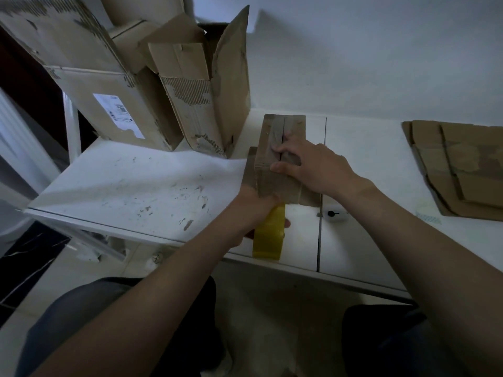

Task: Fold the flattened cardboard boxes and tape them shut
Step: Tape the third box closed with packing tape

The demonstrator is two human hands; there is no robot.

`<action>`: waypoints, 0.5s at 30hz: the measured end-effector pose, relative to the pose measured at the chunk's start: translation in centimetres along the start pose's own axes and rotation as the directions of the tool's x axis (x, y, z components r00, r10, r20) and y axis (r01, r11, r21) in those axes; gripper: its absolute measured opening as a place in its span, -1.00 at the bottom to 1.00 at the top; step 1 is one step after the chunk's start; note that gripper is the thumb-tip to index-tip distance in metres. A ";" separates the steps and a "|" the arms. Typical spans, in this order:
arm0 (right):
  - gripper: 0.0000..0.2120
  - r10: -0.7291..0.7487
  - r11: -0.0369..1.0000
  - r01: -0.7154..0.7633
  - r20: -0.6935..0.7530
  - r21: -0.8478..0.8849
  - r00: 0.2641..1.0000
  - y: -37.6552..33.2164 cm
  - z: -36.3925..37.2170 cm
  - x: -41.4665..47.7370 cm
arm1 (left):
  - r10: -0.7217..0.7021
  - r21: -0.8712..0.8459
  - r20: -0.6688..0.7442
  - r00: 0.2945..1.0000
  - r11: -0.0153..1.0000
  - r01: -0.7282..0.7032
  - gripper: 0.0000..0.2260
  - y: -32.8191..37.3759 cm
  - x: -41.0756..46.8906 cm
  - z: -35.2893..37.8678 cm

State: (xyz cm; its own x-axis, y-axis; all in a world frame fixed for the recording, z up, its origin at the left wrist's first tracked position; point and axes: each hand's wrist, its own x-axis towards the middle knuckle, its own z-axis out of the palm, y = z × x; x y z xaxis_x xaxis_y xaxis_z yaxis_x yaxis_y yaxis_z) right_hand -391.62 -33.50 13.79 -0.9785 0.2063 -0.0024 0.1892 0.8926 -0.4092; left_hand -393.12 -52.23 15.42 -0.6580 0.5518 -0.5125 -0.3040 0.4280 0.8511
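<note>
A small folded cardboard box (275, 137) stands on the white table (136, 183), its two top flaps meeting along a centre seam. My right hand (307, 164) lies flat on top of the box, fingers pressing the flaps down at the seam. My left hand (253, 210) is at the box's near end and grips a yellow tape roll (268, 235), which hangs just below the box edge over the table front. Clear tape seems to cover the near part of the box.
Larger torn cardboard boxes (114, 85) (209, 99) stand at the back left of the table. A stack of flattened cardboard (460, 164) lies at the right. A small white object with a black knob (336, 214) sits near the box. My knees are below the table edge.
</note>
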 end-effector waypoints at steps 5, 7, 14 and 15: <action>-0.46 -0.014 0.988 0.007 -0.041 -0.156 0.999 -0.5 0.4 -0.2 | -0.045 -0.030 0.042 0.998 0.998 0.047 -0.63 -0.7 0.1 -0.7; -0.36 -0.028 0.980 0.017 -0.055 -0.196 0.998 -0.5 1.2 -0.4 | -0.031 -0.005 0.057 0.998 1.000 0.031 -0.62 -0.9 0.1 -1.0; -0.31 -0.068 0.972 0.042 -0.106 -0.232 0.992 -0.1 1.5 0.2 | 0.024 0.078 0.046 0.999 0.997 -0.028 -0.85 -1.0 0.7 -1.8; -0.32 -0.071 0.971 0.044 -0.108 -0.233 0.992 -0.1 1.6 0.2 | 0.015 0.076 0.041 0.999 0.997 -0.018 -0.89 -1.1 0.9 -1.8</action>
State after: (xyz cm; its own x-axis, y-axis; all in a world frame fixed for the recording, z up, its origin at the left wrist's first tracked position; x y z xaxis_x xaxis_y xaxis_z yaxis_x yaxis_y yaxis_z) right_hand -392.00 -34.15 12.35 -0.9748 0.1847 0.1247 0.1601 0.9696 -0.1849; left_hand -394.65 -53.53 14.18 -0.6334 0.5873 -0.5039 -0.2391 0.4709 0.8492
